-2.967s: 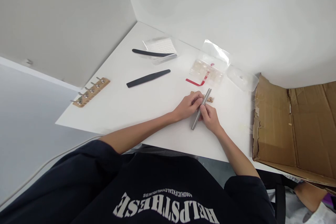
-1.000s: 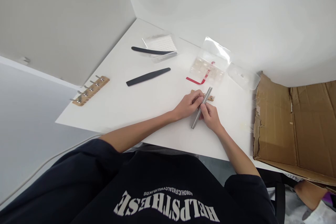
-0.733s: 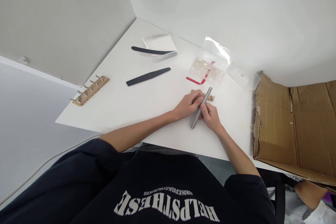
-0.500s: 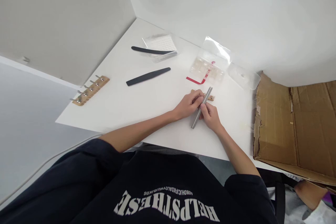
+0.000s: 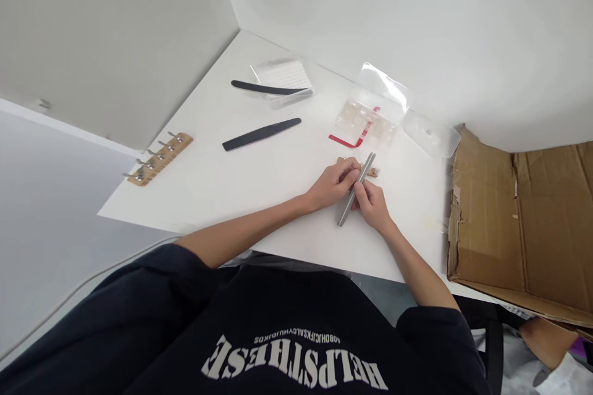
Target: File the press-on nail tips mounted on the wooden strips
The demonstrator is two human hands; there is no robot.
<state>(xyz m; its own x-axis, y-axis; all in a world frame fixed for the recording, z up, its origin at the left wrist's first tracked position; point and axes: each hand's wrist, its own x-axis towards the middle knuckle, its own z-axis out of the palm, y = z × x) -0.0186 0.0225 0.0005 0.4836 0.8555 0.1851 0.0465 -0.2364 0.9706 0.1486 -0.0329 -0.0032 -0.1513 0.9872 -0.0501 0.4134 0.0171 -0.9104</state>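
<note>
My right hand (image 5: 372, 203) pinches a slim grey nail file (image 5: 345, 213), held at a slant with its upper end pointing away from me. Fingers curled, my left hand (image 5: 331, 184) is closed over a small wooden strip (image 5: 374, 173), whose right end shows past the file. The left fingertips are close against the file, and what lies right under them is hidden. Beyond the hands stands an open clear plastic case (image 5: 347, 116) of pale nail tips, with a red strip (image 5: 354, 144) lying across it.
Two black nail files (image 5: 262, 134) lie at mid-left, one partly on a clear packet (image 5: 285, 74) of white pieces. A wooden strip with metal clips (image 5: 160, 160) sits near the left edge. A clear lid (image 5: 430, 134) and a cardboard box (image 5: 486, 228) are at right.
</note>
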